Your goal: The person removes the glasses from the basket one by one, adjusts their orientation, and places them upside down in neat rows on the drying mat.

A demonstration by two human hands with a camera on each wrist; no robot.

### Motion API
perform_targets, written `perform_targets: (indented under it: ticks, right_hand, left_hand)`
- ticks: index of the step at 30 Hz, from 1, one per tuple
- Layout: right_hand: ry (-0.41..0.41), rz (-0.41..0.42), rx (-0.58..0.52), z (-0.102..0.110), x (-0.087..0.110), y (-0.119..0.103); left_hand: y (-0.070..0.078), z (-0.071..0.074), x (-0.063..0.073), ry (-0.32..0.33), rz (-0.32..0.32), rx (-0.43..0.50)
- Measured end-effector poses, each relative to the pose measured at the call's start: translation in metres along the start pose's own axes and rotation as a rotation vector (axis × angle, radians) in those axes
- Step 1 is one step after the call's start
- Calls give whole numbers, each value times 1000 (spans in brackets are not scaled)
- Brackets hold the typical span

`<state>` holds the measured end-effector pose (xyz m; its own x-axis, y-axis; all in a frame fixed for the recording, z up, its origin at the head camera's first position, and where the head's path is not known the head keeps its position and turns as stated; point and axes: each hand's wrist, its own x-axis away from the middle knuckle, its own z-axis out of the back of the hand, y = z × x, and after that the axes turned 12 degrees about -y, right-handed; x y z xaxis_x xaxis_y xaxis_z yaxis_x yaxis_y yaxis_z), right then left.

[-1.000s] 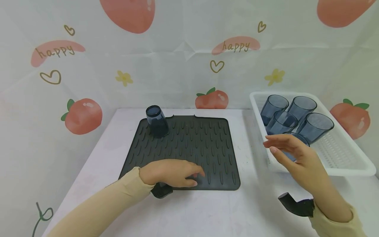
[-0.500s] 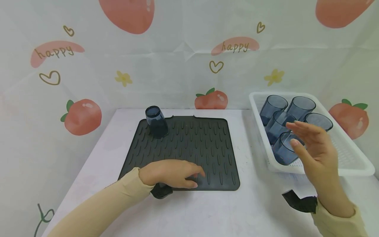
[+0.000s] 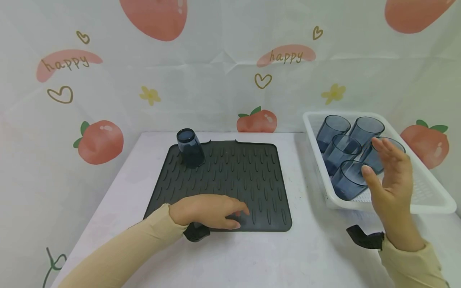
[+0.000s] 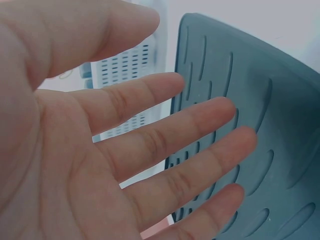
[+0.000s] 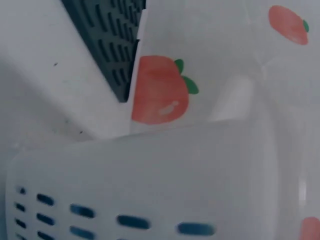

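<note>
Several blue-tinted glasses stand tilted in a white plastic basket [image 3: 428,204] at the right. My right hand [image 3: 394,188] is over the basket's near side, fingers raised and parted from the thumb, beside the nearest glass [image 3: 347,182] and partly covering another glass [image 3: 372,158]. Whether it touches either one I cannot tell. My left hand [image 3: 210,210] is over the near edge of a dark ridged drying mat [image 3: 248,172]; in the left wrist view its fingers [image 4: 185,180] are spread, with nothing held. One upside-down glass [image 3: 191,148] stands on the mat's far left corner.
The mat and basket share a white table [image 3: 259,256], with a strip of tabletop between them. Behind the table hangs a pale backdrop [image 3: 205,80] printed with fruit. In the right wrist view the basket's slotted wall [image 5: 150,175] fills the lower part.
My right hand has moved right and away from me across the basket, uncovering the nearest glass and partly covering the one behind it. The left hand has stayed still.
</note>
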<state>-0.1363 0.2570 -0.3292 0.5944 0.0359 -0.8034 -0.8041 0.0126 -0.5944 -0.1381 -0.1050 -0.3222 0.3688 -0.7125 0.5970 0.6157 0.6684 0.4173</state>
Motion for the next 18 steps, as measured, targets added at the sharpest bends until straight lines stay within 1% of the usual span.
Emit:
perform_targets:
  ticks: [4, 7, 9, 13, 16, 18]
  right_hand:
    - [15, -48, 162, 5, 5, 7]
    - [-4, -93, 309, 11, 7, 10]
    - [-18, -127, 385, 16, 9, 13]
    - [-36, -203, 461, 21, 11, 16]
    - [-45, -292, 492, 23, 12, 16]
    - [-62, -360, 538, 25, 13, 15]
  left_hand:
    - [-1, -1, -1, -2, 2, -2]
    - [0, 0, -1, -4, 1, -1]
    - [-1, 0, -1, -7, 0, 2]
    - [-1, 0, -2, -14, 0, 10]
    - [-2, 0, -3, -17, -1, 12]
    - [-2, 0, -3, -16, -3, 10]
